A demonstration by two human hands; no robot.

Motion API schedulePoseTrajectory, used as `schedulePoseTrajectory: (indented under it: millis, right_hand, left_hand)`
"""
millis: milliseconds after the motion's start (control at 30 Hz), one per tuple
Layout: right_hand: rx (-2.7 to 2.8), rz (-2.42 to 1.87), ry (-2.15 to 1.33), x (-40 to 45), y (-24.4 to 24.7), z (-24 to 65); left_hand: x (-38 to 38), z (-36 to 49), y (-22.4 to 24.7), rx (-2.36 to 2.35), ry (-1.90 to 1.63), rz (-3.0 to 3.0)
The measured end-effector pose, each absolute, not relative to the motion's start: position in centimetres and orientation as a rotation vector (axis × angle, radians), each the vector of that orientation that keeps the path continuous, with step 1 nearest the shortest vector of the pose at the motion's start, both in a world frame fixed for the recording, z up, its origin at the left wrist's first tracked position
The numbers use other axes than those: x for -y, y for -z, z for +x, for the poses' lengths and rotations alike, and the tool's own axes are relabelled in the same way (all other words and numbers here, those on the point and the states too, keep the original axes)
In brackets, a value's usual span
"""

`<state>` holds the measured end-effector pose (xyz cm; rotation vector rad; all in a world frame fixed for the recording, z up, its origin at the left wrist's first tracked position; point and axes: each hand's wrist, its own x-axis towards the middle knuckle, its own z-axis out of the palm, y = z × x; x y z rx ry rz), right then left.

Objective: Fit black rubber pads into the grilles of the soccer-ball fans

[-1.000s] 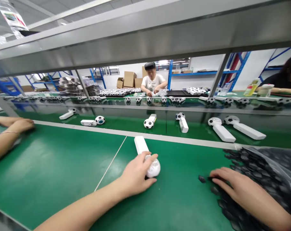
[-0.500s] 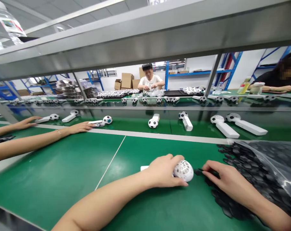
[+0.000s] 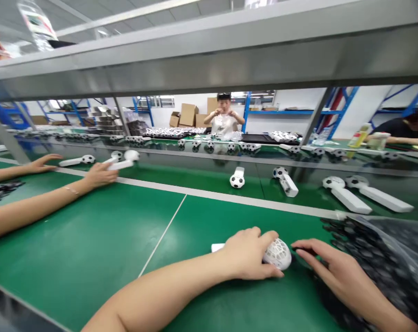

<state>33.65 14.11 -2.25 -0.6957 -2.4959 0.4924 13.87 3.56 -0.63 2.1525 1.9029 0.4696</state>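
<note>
My left hand (image 3: 252, 253) is closed over a white handheld fan (image 3: 278, 254) lying on the green work surface. The round head, with an open web-like grille, sticks out past my thumb and fingers. Part of the white handle (image 3: 217, 247) shows behind my hand; the rest is covered. Just right of the fan head, my right hand (image 3: 328, 265) pinches a small black piece (image 3: 301, 249), mostly hidden by the fingertips. Beneath and beyond that hand spreads a pile of flat black pieces (image 3: 363, 251), partly inside a clear plastic bag (image 3: 399, 235).
Several football-patterned fans, such as one white-and-black fan (image 3: 237, 179), lie along the green strip ahead. At left, a co-worker's hand (image 3: 100, 176) grips another fan (image 3: 122, 163). A metal shelf (image 3: 209, 60) crosses overhead. Another person (image 3: 224, 120) sits opposite.
The view has shifted slightly. My right hand has brought the black piece closer to the fan head, while my left keeps its hold. The co-worker's fan has been lifted and moved left.
</note>
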Motion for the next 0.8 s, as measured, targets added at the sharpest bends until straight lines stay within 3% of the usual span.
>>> schedulePoseTrajectory:
  millis: [233, 567, 800]
  right_hand:
    - [2.321, -0.699, -0.611, -12.3, 0.6, 33.6]
    - [2.506, -0.329, -0.519, -10.4, 1.8, 32.0]
    - [2.357, -0.515, -0.596, -10.2, 2.7, 31.3]
  left_hand:
    - [-3.6, 12.9, 0.5, -1.796, -0.582, 2.031]
    - [-3.8, 13.0, 1.0, -1.819, -0.594, 2.052]
    - [-3.9, 13.1, 1.0, -1.809, -0.629, 2.030]
